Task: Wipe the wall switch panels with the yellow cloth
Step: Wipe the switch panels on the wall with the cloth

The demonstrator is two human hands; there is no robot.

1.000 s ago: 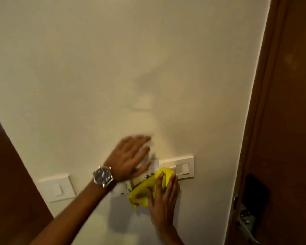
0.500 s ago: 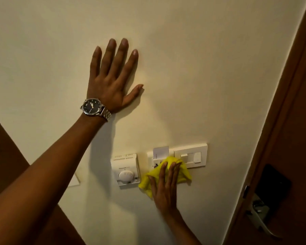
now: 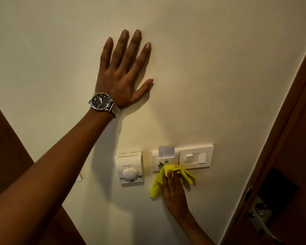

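Fingers (image 3: 171, 181) of the right hand (image 3: 174, 195) press the yellow cloth (image 3: 173, 175) flat, switch panels (image 3: 195, 157) just above and right, while the left hand (image 3: 124, 75) rests open, far up.

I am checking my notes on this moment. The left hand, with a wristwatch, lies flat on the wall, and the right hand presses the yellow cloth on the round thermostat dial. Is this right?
Not quite. In the head view the right hand presses the yellow cloth at the lower edge of the key card holder, not on the thermostat dial, which is uncovered. The left hand, with a wristwatch, does lie flat on the wall.
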